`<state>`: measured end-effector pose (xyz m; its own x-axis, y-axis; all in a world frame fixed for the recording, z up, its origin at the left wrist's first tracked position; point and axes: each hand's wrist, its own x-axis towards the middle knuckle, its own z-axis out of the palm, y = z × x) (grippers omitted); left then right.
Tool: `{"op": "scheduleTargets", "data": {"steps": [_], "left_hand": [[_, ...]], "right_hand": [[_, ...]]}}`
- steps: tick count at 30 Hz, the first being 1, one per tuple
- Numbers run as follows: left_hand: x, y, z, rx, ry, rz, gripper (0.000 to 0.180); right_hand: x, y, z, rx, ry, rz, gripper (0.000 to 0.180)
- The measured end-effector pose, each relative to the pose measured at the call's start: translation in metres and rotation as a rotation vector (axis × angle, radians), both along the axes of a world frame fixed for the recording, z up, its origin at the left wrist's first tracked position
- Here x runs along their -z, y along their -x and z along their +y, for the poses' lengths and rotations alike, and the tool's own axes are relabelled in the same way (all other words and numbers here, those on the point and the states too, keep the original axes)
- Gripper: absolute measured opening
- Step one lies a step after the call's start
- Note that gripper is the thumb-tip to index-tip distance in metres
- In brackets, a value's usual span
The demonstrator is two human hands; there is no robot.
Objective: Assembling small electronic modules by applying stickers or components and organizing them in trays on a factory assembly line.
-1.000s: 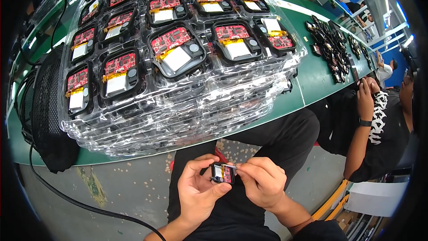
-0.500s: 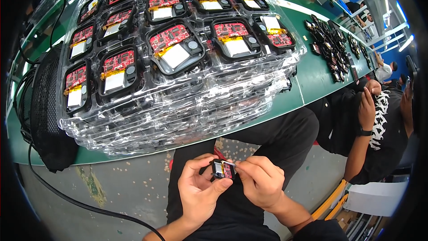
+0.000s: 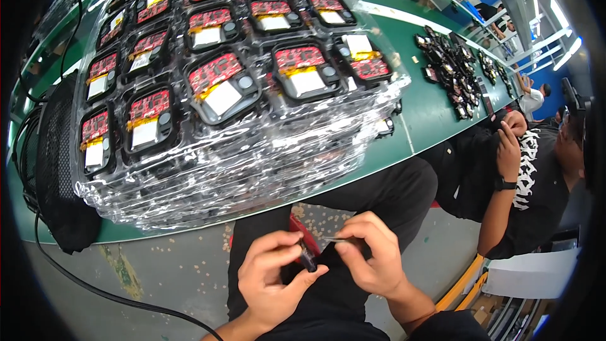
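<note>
Over my lap, my left hand [image 3: 273, 281] grips a small black device housing [image 3: 307, 259] by its edges, between thumb and fingers. The housing is turned nearly edge-on, so its inner face is hidden. To its right, my right hand [image 3: 375, 259] pinches a thin metal tool [image 3: 333, 239], perhaps tweezers, whose tip points left toward the housing without touching it. Ahead on the bench, a stack of clear plastic trays [image 3: 278, 180] carries several black housings, each showing a red circuit board [image 3: 216, 71], a white battery [image 3: 222, 98] and yellow tape.
The green bench [image 3: 404, 132] runs across in front of my knees. A heap of black housings [image 3: 449, 66] lies on it at the right. A black mesh bag [image 3: 60, 170] and cables hang at the left edge. A seated co-worker [image 3: 530, 196] is close on my right.
The housing in my left hand has turned from showing its red board to nearly edge-on. My right hand's tool has drawn off it. The view has shifted slightly.
</note>
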<state>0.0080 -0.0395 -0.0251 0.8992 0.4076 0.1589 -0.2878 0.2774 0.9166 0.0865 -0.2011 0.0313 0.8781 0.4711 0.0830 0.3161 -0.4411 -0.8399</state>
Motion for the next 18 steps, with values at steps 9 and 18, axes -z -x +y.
{"op": "scheduleTargets", "data": {"steps": [9, 18], "left_hand": [[-0.025, -0.009, 0.006, -0.115, -0.785, -0.255, 0.057], [-0.03, 0.001, 0.006, -0.083, -0.698, -0.114, 0.051]], "right_hand": [[-0.019, 0.0, -0.002, -0.098, -0.056, -0.202, 0.027], [-0.01, -0.114, -0.048, 0.469, 0.436, -0.666, 0.019]]}}
